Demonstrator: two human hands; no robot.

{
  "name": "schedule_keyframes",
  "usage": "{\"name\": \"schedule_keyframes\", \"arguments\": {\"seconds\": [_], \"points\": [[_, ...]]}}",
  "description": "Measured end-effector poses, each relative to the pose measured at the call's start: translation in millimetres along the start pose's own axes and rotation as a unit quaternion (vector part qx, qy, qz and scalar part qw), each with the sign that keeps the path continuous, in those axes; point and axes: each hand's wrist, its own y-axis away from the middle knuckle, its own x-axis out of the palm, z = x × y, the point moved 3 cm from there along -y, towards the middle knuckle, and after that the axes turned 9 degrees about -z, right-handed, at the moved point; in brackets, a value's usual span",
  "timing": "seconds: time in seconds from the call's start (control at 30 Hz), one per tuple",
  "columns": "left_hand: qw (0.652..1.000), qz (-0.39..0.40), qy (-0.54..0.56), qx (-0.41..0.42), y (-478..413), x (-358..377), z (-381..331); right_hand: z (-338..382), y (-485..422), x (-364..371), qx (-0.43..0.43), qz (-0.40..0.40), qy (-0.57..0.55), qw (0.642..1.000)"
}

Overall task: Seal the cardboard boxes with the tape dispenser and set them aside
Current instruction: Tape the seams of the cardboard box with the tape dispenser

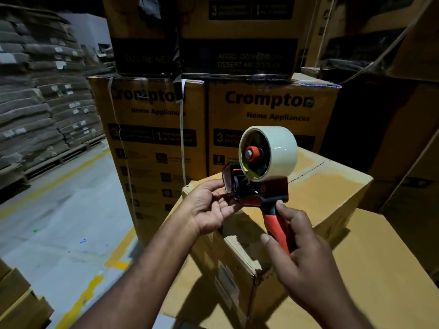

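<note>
My right hand [306,252] has its fingers [291,216] wrapped round the orange handle of the tape dispenser [263,189]. My left hand [209,207] pinches the front guard, thumb on top. The dispenser is above the near cardboard box [337,184], handle slanting down toward me, nose pointing left. Pale roll of tape [282,148] on top, red hub, black frame.
</note>
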Motion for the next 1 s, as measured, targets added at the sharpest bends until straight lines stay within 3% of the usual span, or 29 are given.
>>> {"name": "schedule_keyframes", "arguments": {"seconds": [0.1, 0.23, 0.47, 0.57, 0.73, 1.0], "points": [[1.0, -0.003, -0.027, 0.001, -8, -10, -14, 1, -2, 0, -0.01, 0.013, -0.003, 1.0], [0.996, 0.059, -0.063, -0.033, -6, -20, -26, -2, -4, 5, -0.012, 0.033, 0.003, 0.999], [0.999, 0.005, -0.042, 0.019, -4, -30, -39, -2, -11, 18, -0.015, 0.034, -0.057, 0.998], [0.995, -0.003, -0.098, 0.031, -2, -37, -45, 1, -15, 22, -0.018, 0.041, -0.092, 0.995], [0.951, -0.016, -0.289, 0.112, -12, -51, -71, 2, -21, 28, -0.04, 0.059, -0.102, 0.992], [0.887, 0.014, -0.456, 0.069, -13, -52, -106, 1, -34, 42, -0.076, 0.066, -0.094, 0.99]]}}
